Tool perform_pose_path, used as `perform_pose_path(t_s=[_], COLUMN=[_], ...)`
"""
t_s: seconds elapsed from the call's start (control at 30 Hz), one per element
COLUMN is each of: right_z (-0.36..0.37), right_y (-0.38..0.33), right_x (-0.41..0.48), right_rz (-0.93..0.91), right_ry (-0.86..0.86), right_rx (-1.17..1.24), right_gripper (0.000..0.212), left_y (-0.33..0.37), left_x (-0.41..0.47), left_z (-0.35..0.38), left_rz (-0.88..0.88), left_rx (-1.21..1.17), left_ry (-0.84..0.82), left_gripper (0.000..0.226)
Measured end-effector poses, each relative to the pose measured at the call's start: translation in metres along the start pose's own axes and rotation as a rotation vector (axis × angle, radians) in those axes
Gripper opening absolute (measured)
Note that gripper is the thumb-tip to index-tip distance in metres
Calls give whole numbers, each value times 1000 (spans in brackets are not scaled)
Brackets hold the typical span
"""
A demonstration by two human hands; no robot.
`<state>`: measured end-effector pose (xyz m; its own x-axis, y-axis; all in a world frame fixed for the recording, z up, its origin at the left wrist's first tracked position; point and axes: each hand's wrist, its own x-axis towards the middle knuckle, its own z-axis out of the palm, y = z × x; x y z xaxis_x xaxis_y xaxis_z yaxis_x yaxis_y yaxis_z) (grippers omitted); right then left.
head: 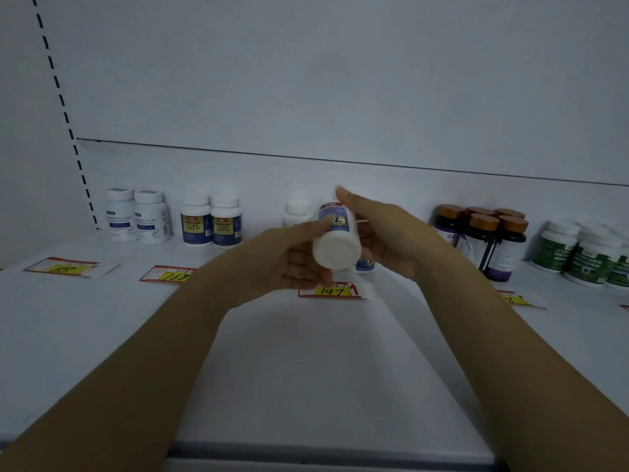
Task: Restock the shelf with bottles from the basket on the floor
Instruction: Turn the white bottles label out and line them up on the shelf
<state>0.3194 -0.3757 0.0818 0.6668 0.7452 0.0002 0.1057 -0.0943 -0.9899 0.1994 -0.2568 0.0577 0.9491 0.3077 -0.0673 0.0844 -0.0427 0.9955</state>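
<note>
- Head view: both forearms reach over the white shelf (306,352), and the two hands meet around one white bottle (335,238) held above the shelf's middle, tipped so its round base faces the camera.
- The left hand (289,260) curls under and around the bottle's left side, thumb lying across its blue and purple label.
- The right hand (384,236) cups the bottle's right side, one fingertip raised at the cap end; both hands are closed on it.
- Right below the bottle lies a red and yellow price tag (335,290) with "147" handwritten on it.
- Behind the hands stand one white-capped bottle (295,212) and what may be another, mostly hidden behind the right hand.
- Along the back, from the left: a white pair (138,216), a navy-labelled pair (211,221), then to the right dark bottles with bronze caps (486,240) and green-labelled bottles (585,253).
- The basket is out of frame.
</note>
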Motion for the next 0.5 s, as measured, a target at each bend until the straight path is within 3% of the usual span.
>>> perform_pose_path(t_s=[0.3, 0.5], right_z=[2, -4], right_y=[4, -4], right_x=[0, 0], right_rz=[76, -174], right_ry=[-27, -64], right_rx=[26, 92], right_gripper=[45, 35], left_y=[0, -4], left_x=[-6, -2], left_z=[-1, -5], left_rz=[-47, 91], left_rx=[-34, -6], left_ry=[-10, 40], left_gripper=[58, 34])
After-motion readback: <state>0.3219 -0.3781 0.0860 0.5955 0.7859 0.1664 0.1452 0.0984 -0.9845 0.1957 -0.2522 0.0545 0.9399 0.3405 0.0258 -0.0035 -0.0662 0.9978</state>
